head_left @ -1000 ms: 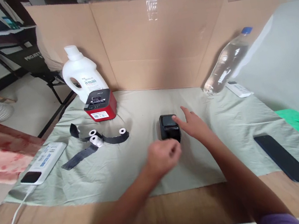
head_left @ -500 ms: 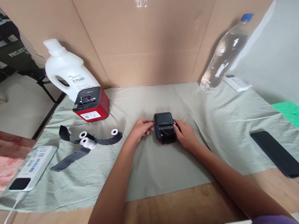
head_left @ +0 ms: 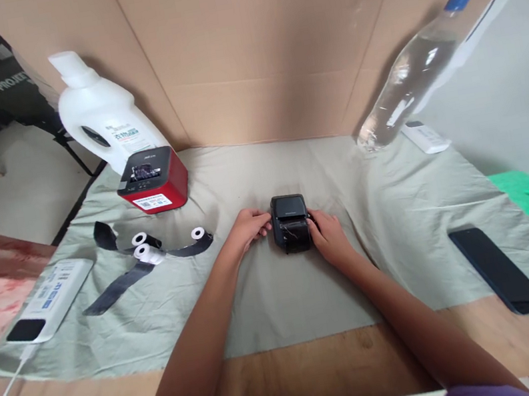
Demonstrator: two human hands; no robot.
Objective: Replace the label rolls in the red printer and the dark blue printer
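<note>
white jug [head_left: 102,120], red printer [head_left: 153,181], phone [head_left: 500,269]

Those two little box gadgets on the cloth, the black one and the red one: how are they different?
The black box is all dark, while the red box has red sides under a black top. The black box looks smaller than the red box. The left hand and right hand grip the black box from either side; the red box stands untouched by the white jug. Both rest on the green cloth.
</note>
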